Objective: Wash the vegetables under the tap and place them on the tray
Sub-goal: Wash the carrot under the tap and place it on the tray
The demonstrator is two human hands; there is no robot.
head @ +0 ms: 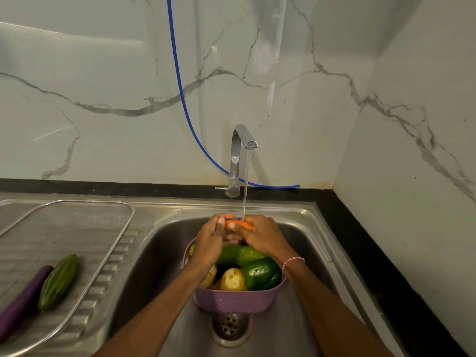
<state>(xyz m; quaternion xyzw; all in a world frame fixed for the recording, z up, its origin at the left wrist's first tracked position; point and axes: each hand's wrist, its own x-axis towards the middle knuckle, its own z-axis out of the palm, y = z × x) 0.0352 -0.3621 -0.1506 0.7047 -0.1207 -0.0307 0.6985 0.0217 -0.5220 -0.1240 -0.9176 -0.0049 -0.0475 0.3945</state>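
An orange carrot (238,224) lies crosswise under the running water of the chrome tap (239,155). My left hand (210,242) grips its left end and my right hand (260,234) grips its right end, both above a purple basket (231,301) standing in the sink. In the basket lie a green pepper (261,273), a long green vegetable (239,255) and a potato (233,279). On the mesh tray (77,228) to the left rest a green gourd (59,282) and a purple aubergine (23,302).
The steel sink (159,253) has a drain (230,327) just in front of the basket. A blue hose (180,81) hangs down the marble wall behind the tap. A black counter edge (360,240) borders the sink on the right.
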